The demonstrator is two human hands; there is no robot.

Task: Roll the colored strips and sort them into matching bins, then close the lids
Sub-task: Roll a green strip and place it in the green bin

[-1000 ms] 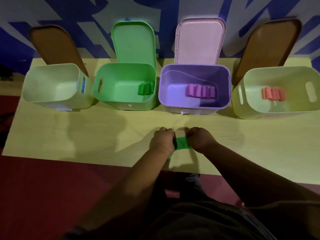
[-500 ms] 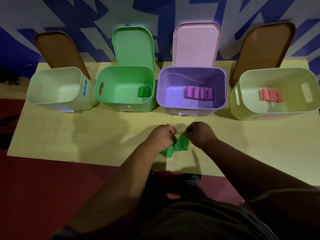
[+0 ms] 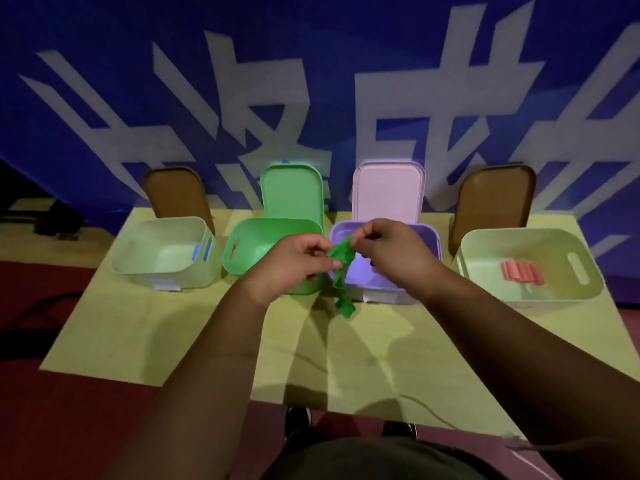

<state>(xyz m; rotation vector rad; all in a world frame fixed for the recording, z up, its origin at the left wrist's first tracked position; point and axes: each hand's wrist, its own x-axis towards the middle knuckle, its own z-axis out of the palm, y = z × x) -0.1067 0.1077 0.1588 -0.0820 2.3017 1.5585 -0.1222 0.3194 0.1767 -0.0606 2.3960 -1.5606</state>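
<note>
The green strip (image 3: 341, 271) was up in the air in the middle of the frame, above the yellow table (image 3: 156, 327). The left hand (image 3: 294, 265) pinched it with curled fingers and thumb. The right hand (image 3: 391, 251) pinched its top end, and its fingers were curled too. The strip was all wrinkly. Its lower end hung down loose, in front of the spot where the green bin (image 3: 252, 244) and the purple bin (image 3: 431, 244) stood side by side. I could not tell if the tip touched the table.

Four bins stood in a row at the back of the table. At the left of the frame was a pale bin (image 3: 152, 244) with a small blue piece (image 3: 197, 251) by its right wall. Then came the green bin and the purple bin. The right hand hid most of the inside of the purple bin. At the right of the frame was another pale bin (image 3: 485, 251) with pink rolls (image 3: 523, 271) lying side by side on its floor.

All four lids stood up open: a brown lid (image 3: 176, 192), a green lid (image 3: 291, 192), a pink lid (image 3: 388, 192) and another brown lid (image 3: 491, 199). Behind them was a blue wall (image 3: 104, 36) with big white shapes.
</note>
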